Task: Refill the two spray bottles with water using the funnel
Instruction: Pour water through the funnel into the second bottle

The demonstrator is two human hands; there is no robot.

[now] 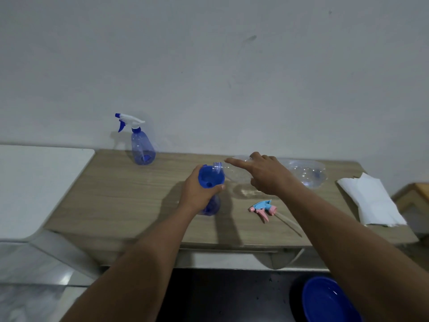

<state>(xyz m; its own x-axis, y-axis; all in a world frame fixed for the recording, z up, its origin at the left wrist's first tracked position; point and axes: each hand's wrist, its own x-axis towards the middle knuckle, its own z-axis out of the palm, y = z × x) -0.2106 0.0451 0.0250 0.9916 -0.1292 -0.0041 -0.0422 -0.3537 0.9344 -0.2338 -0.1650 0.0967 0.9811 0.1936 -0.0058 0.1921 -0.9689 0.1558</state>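
Left hand (197,191) closed in a wrap grip, thumb forward. Right hand (264,174) held higher, index finger extended leftward, other fingers curled. Both forearms extended.

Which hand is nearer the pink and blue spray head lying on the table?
Right. The right hand holds the clear water bottle just above the spray head; the left hand grips the funnel farther left.

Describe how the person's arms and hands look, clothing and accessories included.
Both forearms are bare from the bottom edge of the picture to the wrists: no sleeves show. The left hand and right hand wear no gloves, and no watch, bracelet or ring shows on the visible sides. No markings or bandages can be seen.
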